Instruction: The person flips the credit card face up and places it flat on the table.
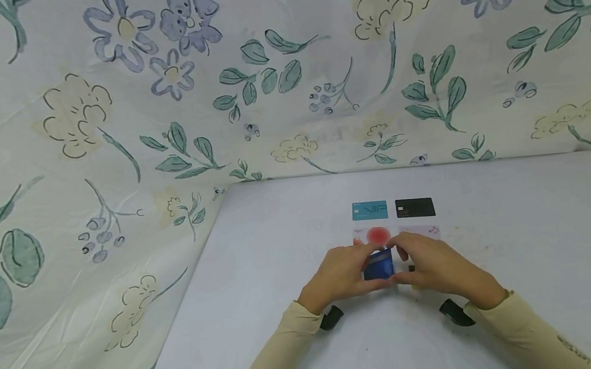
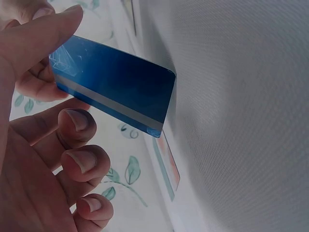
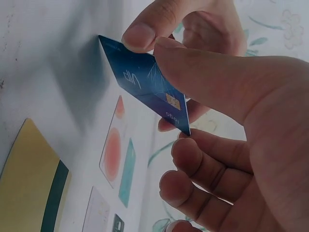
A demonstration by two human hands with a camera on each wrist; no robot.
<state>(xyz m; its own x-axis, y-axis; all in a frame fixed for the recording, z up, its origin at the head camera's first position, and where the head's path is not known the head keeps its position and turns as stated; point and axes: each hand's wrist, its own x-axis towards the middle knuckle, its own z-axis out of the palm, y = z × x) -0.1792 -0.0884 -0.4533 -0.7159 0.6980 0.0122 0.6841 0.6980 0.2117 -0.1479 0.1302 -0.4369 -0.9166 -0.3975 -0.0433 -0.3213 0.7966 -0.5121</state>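
Note:
A blue bank card (image 1: 378, 265) with a chip and "VIP" lettering on one face and a pale stripe on the other is held tilted between both hands, its lower edge close to the table. The left hand (image 1: 338, 272) pinches it with thumb and finger, the other fingers loosely bent in the left wrist view. From the opposite side, the right hand (image 1: 431, 260) pinches the card near its chip end between thumb and index finger. Just beyond the hands lie a card with a red circle (image 1: 378, 236) and a pale pink patterned card (image 1: 423, 231), both partly covered.
Farther back lie a teal VIP card (image 1: 369, 210) and a black card (image 1: 415, 208). A yellow card with a dark stripe (image 3: 29, 179) lies near the right hand. The white table (image 1: 258, 241) meets a floral cloth (image 1: 159, 102) behind and at left.

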